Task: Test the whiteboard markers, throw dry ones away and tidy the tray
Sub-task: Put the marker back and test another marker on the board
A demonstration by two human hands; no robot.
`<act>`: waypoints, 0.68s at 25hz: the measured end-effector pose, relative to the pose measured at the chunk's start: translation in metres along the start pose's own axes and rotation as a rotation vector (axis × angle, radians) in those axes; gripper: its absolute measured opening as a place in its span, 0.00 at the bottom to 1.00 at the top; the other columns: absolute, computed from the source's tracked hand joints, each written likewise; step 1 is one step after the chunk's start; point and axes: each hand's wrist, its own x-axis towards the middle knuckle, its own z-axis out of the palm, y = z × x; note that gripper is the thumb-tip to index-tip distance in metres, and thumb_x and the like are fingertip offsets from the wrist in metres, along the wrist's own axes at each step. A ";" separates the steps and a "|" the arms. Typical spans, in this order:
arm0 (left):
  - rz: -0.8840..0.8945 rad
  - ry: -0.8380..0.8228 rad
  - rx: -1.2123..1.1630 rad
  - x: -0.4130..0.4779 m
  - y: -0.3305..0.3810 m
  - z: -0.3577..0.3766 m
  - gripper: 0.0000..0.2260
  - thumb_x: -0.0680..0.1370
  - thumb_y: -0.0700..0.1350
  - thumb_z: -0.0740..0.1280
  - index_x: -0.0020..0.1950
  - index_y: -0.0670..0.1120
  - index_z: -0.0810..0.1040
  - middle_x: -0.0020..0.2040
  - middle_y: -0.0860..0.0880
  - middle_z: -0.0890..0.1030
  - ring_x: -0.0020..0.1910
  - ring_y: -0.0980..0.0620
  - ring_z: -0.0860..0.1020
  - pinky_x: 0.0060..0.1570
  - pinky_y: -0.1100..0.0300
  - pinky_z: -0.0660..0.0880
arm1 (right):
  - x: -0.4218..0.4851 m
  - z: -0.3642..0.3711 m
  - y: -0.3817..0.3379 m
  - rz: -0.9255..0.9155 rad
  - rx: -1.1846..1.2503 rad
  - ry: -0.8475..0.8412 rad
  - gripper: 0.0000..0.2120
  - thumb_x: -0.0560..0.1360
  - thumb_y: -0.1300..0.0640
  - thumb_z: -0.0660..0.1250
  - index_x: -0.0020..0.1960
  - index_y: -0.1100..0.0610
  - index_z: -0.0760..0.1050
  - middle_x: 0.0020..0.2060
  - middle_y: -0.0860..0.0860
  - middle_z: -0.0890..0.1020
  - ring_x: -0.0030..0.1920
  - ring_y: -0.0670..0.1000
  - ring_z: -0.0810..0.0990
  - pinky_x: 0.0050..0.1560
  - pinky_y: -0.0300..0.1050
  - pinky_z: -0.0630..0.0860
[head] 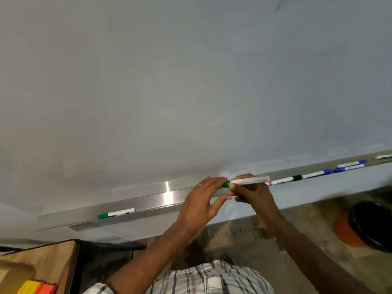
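My right hand [252, 193] grips the white barrel of a green marker [250, 180] just above the metal tray [148, 205]. My left hand [201, 202] has straight fingers, and their tips touch the marker's green cap [226, 184]; the thumb sits apart below. Another green-capped marker [115, 213] lies on the tray at the left. To the right lie a black-capped marker [286, 179], blue-capped markers [316, 174] [350, 165], and one more marker [384, 157] at the far edge. A red marker end [267, 183] peeks out behind my right hand.
The whiteboard [191, 81] fills the upper view. A black bin with an orange base [371, 225] stands on the floor at the right. A wooden table [42, 257] at the lower left carries a cardboard box [14, 274] and yellow and orange blocks [36, 287].
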 end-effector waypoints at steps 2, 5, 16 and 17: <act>0.099 0.109 -0.030 0.012 0.004 -0.016 0.15 0.82 0.51 0.70 0.68 0.51 0.81 0.65 0.53 0.83 0.64 0.56 0.78 0.66 0.54 0.78 | -0.010 0.005 -0.020 -0.011 0.096 0.020 0.12 0.74 0.56 0.73 0.57 0.56 0.79 0.46 0.53 0.87 0.49 0.54 0.87 0.49 0.47 0.84; 0.251 0.135 -0.042 0.025 0.010 -0.043 0.13 0.81 0.46 0.71 0.66 0.48 0.83 0.61 0.51 0.84 0.59 0.55 0.80 0.61 0.59 0.78 | -0.020 0.004 -0.047 -0.051 0.136 0.022 0.17 0.73 0.49 0.71 0.54 0.61 0.79 0.40 0.57 0.87 0.45 0.58 0.87 0.47 0.49 0.83; 0.646 0.318 0.029 0.060 0.081 -0.134 0.09 0.75 0.38 0.78 0.55 0.39 0.84 0.51 0.45 0.85 0.50 0.49 0.82 0.53 0.57 0.78 | -0.045 -0.009 -0.156 -0.457 -0.181 -0.109 0.09 0.78 0.57 0.65 0.42 0.59 0.79 0.31 0.51 0.84 0.32 0.49 0.83 0.38 0.42 0.82; 0.647 0.323 0.043 0.064 0.090 -0.141 0.09 0.76 0.38 0.78 0.55 0.39 0.84 0.50 0.46 0.85 0.49 0.49 0.82 0.52 0.57 0.78 | -0.046 -0.013 -0.165 -0.494 -0.182 -0.126 0.09 0.79 0.58 0.65 0.42 0.59 0.79 0.32 0.52 0.84 0.32 0.50 0.83 0.38 0.41 0.82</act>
